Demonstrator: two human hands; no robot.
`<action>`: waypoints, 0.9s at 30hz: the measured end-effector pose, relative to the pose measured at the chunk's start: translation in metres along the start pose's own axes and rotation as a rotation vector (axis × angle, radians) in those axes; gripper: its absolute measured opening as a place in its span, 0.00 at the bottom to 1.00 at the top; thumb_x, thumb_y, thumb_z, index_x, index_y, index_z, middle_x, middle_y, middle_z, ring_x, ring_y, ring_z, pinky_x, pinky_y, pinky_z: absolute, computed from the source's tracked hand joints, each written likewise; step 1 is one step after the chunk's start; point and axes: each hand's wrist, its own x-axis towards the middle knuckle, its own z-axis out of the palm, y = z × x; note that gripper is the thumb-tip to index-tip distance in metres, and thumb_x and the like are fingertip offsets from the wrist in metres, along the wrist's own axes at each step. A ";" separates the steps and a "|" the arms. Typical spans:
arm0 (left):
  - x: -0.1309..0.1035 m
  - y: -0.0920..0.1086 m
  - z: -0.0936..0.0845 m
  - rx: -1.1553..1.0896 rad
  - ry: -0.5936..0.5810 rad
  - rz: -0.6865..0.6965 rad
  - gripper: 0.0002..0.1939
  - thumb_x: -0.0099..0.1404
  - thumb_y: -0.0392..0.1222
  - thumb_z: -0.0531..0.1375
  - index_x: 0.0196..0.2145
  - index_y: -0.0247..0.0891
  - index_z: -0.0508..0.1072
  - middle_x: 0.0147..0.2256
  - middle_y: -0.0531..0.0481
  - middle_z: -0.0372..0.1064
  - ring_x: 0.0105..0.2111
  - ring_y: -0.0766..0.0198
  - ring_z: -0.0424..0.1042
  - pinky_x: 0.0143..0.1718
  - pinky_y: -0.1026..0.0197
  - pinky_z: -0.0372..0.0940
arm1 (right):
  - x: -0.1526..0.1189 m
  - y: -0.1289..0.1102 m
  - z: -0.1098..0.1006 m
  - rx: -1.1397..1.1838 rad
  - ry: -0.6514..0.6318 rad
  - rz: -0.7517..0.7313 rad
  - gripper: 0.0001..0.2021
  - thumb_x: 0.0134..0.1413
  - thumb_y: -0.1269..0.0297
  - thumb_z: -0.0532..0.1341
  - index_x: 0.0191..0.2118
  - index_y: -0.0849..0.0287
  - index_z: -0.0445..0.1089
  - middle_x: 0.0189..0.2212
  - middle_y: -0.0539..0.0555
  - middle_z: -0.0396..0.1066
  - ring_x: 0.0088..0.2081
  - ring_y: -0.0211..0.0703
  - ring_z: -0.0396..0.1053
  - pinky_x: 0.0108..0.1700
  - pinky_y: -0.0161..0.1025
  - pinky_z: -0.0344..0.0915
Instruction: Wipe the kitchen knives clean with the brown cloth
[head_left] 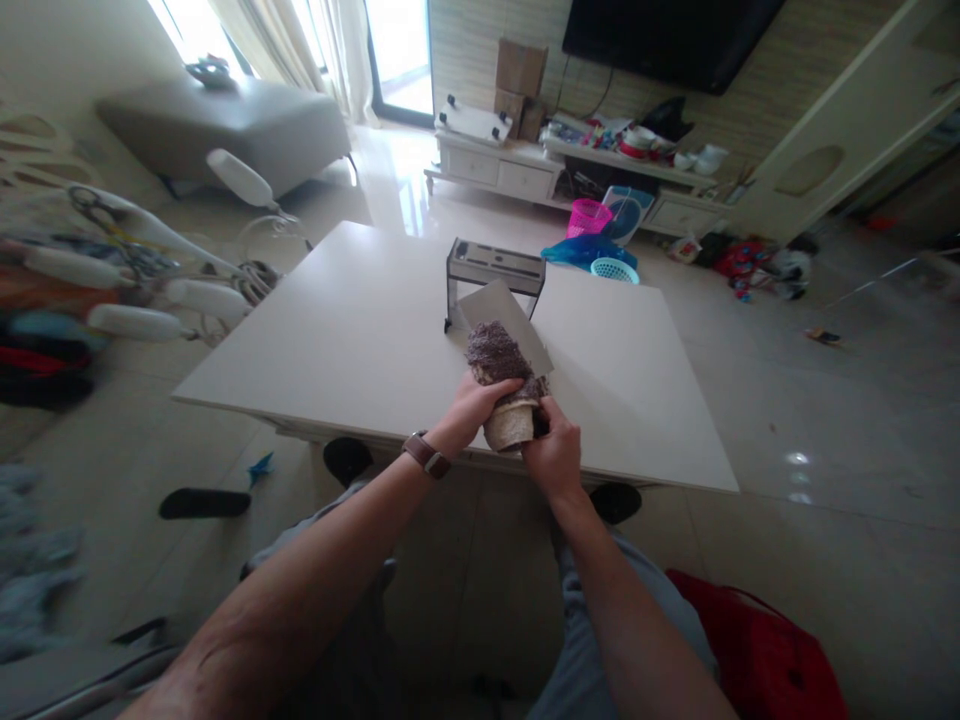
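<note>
The left hand [480,405] grips a shaggy brown-and-cream fabric bundle [495,348], thumb across it; the right hand [556,440] pinches its side, probably keeping the soft, rounded form steady over the smooth white tabletop [337,320]. Beyond both hands, a flat grey panel [501,306] sits by a boxy frame [495,262].

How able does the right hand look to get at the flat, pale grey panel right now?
Probably yes, though not straight away: the right hand holds the fuzzy brown-and-cream bundle and would likely have to let go first. The panel is just beyond, its right-hand edge uncovered.
</note>
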 end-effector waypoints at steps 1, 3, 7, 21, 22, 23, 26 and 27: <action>0.000 0.000 0.000 0.006 0.001 0.002 0.29 0.48 0.41 0.75 0.49 0.34 0.79 0.47 0.39 0.80 0.46 0.51 0.79 0.54 0.49 0.72 | 0.000 0.000 0.000 -0.001 -0.001 0.002 0.07 0.47 0.69 0.60 0.35 0.55 0.69 0.24 0.50 0.74 0.26 0.43 0.69 0.29 0.35 0.56; 0.000 0.000 -0.001 0.016 0.011 0.003 0.28 0.48 0.41 0.75 0.47 0.34 0.80 0.47 0.40 0.80 0.46 0.51 0.79 0.53 0.50 0.72 | 0.001 -0.001 0.000 0.006 -0.003 0.003 0.07 0.46 0.69 0.60 0.35 0.55 0.69 0.24 0.50 0.74 0.26 0.43 0.69 0.29 0.35 0.56; -0.001 0.002 -0.002 0.012 0.032 -0.005 0.25 0.47 0.42 0.76 0.44 0.35 0.81 0.46 0.40 0.81 0.45 0.51 0.80 0.52 0.50 0.72 | 0.001 -0.003 0.000 0.024 -0.004 -0.008 0.06 0.46 0.69 0.60 0.34 0.54 0.69 0.24 0.50 0.74 0.25 0.42 0.68 0.29 0.35 0.56; 0.014 0.019 -0.026 -0.071 0.150 0.042 0.25 0.46 0.41 0.75 0.44 0.35 0.81 0.45 0.41 0.81 0.43 0.51 0.81 0.51 0.49 0.74 | -0.004 -0.004 0.010 0.017 -0.055 0.009 0.12 0.52 0.62 0.64 0.44 0.55 0.76 0.26 0.50 0.76 0.26 0.43 0.72 0.31 0.35 0.63; 0.017 0.021 -0.028 -0.083 0.168 0.049 0.25 0.46 0.41 0.75 0.43 0.35 0.81 0.44 0.41 0.81 0.42 0.52 0.81 0.50 0.50 0.75 | -0.004 -0.004 0.011 0.005 -0.059 0.004 0.12 0.53 0.62 0.64 0.44 0.55 0.76 0.26 0.49 0.76 0.25 0.43 0.72 0.31 0.35 0.62; 0.019 0.024 -0.031 -0.095 0.189 0.057 0.24 0.46 0.41 0.75 0.42 0.34 0.81 0.44 0.41 0.81 0.42 0.52 0.81 0.49 0.50 0.75 | -0.005 -0.004 0.011 -0.010 -0.065 -0.009 0.12 0.53 0.63 0.63 0.44 0.54 0.76 0.25 0.49 0.75 0.25 0.43 0.71 0.31 0.35 0.62; 0.025 0.032 -0.037 -0.133 0.272 0.093 0.22 0.45 0.40 0.75 0.40 0.34 0.80 0.43 0.42 0.81 0.40 0.54 0.80 0.47 0.52 0.75 | -0.006 -0.003 0.011 -0.049 -0.091 -0.074 0.11 0.54 0.63 0.62 0.43 0.54 0.76 0.25 0.49 0.74 0.25 0.42 0.71 0.31 0.35 0.62; 0.027 0.034 -0.039 -0.145 0.297 0.109 0.22 0.45 0.40 0.75 0.39 0.34 0.80 0.43 0.42 0.81 0.40 0.54 0.80 0.47 0.52 0.76 | -0.007 -0.003 0.011 -0.056 -0.099 -0.096 0.11 0.54 0.64 0.62 0.43 0.53 0.76 0.25 0.50 0.75 0.26 0.43 0.72 0.32 0.35 0.63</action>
